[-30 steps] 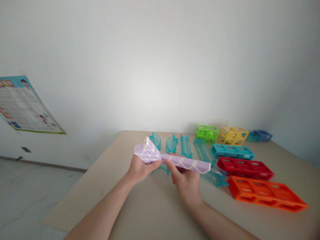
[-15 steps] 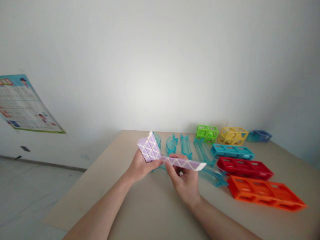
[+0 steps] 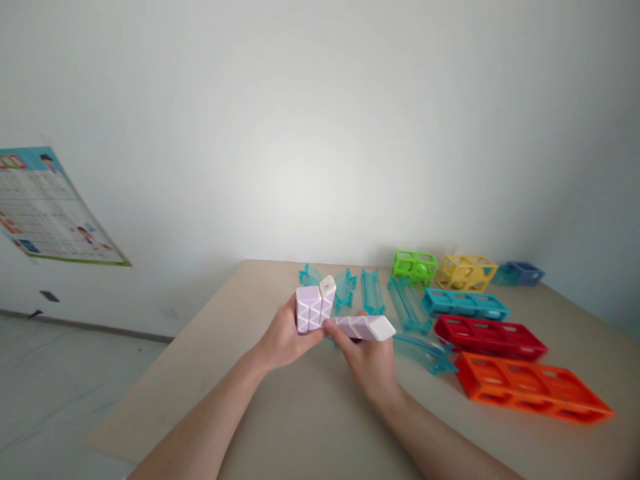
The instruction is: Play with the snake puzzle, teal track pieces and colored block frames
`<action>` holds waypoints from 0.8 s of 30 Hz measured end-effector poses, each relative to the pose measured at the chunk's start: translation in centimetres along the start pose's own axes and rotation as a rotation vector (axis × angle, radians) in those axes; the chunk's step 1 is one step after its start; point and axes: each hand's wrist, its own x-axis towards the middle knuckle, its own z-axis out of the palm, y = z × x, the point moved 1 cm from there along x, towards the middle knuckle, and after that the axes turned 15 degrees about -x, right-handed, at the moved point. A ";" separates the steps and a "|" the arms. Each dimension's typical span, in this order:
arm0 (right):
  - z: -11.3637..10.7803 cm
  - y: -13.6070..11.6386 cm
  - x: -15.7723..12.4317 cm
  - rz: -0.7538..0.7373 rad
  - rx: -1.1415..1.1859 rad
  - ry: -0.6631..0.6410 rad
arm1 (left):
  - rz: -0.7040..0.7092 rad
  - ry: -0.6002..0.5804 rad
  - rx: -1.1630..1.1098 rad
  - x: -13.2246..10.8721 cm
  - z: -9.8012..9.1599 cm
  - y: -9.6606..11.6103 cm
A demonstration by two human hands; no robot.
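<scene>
Both hands hold a lilac-and-white twist snake puzzle (image 3: 320,308) above the beige table (image 3: 310,413). My left hand (image 3: 283,340) grips its folded, upright end. My right hand (image 3: 369,365) pinches the straight section, which points right and ends in a white tip. Behind the puzzle lie several clear teal track pieces (image 3: 373,292).
Open-frame plastic blocks lie at the right: orange (image 3: 530,390), red (image 3: 487,335), teal (image 3: 465,303), green (image 3: 414,267), yellow (image 3: 465,271) and blue (image 3: 523,271). A curved teal track (image 3: 425,352) lies beside my right hand. A poster (image 3: 45,213) hangs on the left wall. The table's left edge drops to the floor.
The folded end in my left hand has turned upright, and the straight section in my right hand looks shorter and has swung toward the camera.
</scene>
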 end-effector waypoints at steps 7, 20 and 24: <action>-0.3 -0.5 -0.3 -0.193 0.289 -0.249 | -0.155 -0.042 -0.358 0.6 -0.7 -0.3; 1.0 0.2 -0.7 -0.007 0.418 -0.325 | -0.161 -0.121 -0.331 0.1 -0.4 0.4; 0.7 0.0 -0.6 -0.015 0.354 -0.295 | -0.149 0.019 -0.335 0.4 -0.8 -0.2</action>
